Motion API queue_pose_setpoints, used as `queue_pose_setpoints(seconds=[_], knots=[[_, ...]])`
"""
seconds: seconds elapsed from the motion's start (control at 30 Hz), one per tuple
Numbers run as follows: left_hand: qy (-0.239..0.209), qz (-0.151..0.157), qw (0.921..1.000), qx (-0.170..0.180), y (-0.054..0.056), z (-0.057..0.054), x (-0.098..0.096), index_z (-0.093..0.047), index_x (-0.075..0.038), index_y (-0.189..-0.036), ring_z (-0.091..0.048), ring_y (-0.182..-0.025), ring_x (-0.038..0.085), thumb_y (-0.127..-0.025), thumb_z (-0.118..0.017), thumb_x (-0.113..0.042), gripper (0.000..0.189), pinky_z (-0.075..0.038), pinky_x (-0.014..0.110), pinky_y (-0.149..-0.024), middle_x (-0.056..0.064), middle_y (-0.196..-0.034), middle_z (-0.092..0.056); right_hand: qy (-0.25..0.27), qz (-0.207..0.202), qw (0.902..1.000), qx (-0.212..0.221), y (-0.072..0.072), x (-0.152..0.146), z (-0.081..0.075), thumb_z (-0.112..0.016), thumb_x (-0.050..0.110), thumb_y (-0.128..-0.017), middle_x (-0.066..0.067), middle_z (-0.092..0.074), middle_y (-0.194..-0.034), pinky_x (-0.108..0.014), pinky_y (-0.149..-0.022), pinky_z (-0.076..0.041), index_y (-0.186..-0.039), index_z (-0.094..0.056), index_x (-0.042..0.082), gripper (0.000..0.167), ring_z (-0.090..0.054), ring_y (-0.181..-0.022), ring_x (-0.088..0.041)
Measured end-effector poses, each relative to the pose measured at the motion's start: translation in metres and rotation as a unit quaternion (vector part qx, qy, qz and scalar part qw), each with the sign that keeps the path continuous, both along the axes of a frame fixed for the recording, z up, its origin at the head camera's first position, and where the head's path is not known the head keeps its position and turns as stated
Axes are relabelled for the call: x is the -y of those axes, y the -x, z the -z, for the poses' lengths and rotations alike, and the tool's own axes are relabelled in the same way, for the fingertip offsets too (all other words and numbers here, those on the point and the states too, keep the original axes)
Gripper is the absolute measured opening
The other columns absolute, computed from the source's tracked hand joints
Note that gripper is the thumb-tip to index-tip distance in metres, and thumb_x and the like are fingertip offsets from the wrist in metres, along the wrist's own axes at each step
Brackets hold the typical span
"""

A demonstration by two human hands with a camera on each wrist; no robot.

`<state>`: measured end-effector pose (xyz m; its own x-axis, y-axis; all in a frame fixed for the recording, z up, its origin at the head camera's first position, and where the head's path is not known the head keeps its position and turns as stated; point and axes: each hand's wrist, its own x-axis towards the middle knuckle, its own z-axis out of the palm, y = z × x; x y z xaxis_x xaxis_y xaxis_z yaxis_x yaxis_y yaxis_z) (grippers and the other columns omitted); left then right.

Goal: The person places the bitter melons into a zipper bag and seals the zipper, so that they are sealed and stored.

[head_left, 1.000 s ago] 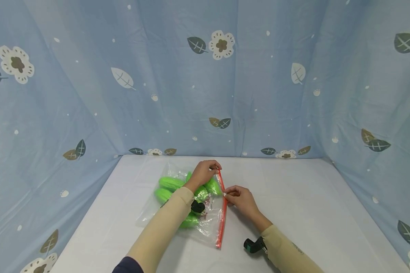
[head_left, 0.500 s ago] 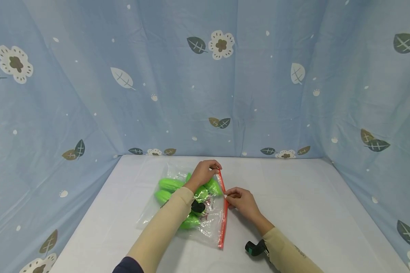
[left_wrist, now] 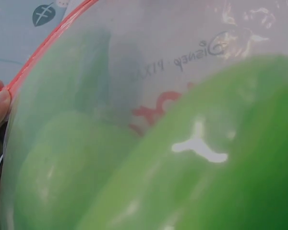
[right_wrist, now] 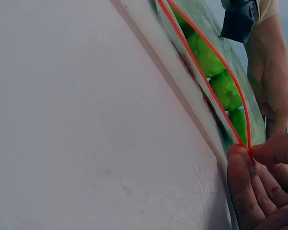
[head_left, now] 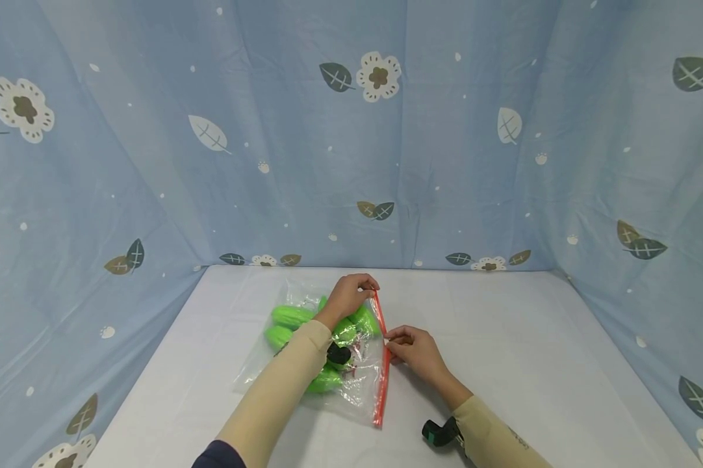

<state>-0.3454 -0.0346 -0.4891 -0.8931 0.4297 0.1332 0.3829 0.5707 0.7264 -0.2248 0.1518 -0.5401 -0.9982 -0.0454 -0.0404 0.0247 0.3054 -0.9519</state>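
A clear zip-seal bag [head_left: 360, 396] with a red zip edge lies on the white table, holding several green, ribbed, cucumber-like vegetables [head_left: 293, 316]. My left hand [head_left: 349, 296] reaches across the bag and pinches the far end of the zip; its fingertips [left_wrist: 0, 103] show at the left in the left wrist view. About midway along the zip, my right hand [head_left: 416, 351] pinches the edge between thumb and fingers. In the right wrist view, two red strips [right_wrist: 242, 96] part into a gap with the vegetables behind it, and meet at my right fingertips.
The white tabletop [head_left: 503, 344] extends right of the bag. Blue patterned curtains [head_left: 305, 162] stand behind and along both sides. A black wrist camera [head_left: 338, 354] overlaps the bag, and another black camera [head_left: 439, 432] is at the right sleeve.
My right hand has slid a little along the zip toward the near side, still pinching it. The left hand stays at the far end.
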Motion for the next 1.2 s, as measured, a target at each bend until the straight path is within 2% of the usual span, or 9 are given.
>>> queue_pose_setpoints(seconds=[0.53,0.83,1.2], knots=[[-0.006,0.006,0.9999,-0.005,0.000,-0.001,0.002,-0.075,-0.009,-0.111,-0.067,-0.098,0.019,-0.100,-0.066,-0.011,0.015,-0.054,0.040,-0.086,-0.002,-0.102,-0.073,0.026,-0.016,0.9995,0.004,-0.013,0.001,-0.002,-0.073,0.005,-0.091,-0.009,-0.071,-0.086,-0.032,-0.062,-0.060,-0.105,-0.071,-0.003,0.015,-0.070,-0.069,-0.022],[-0.008,0.004,0.9999,0.008,-0.001,-0.002,0.002,-0.074,-0.008,-0.114,-0.067,-0.102,0.020,-0.100,-0.066,-0.013,0.017,-0.054,0.041,-0.091,-0.002,-0.103,-0.072,0.030,-0.019,0.9994,0.003,-0.022,0.002,-0.002,-0.073,0.005,-0.091,-0.009,-0.071,-0.086,-0.032,-0.062,-0.060,-0.105,-0.070,-0.004,0.017,-0.069,-0.068,-0.023],[-0.013,0.003,0.9999,0.006,0.000,-0.002,0.003,-0.073,-0.008,-0.114,-0.066,-0.104,0.022,-0.100,-0.066,-0.012,0.016,-0.054,0.041,-0.090,0.000,-0.103,-0.071,0.021,-0.023,0.9995,0.010,-0.032,0.002,-0.005,-0.074,0.007,-0.091,-0.008,-0.072,-0.085,-0.030,-0.061,-0.059,-0.105,-0.070,-0.003,0.017,-0.069,-0.069,-0.021]])
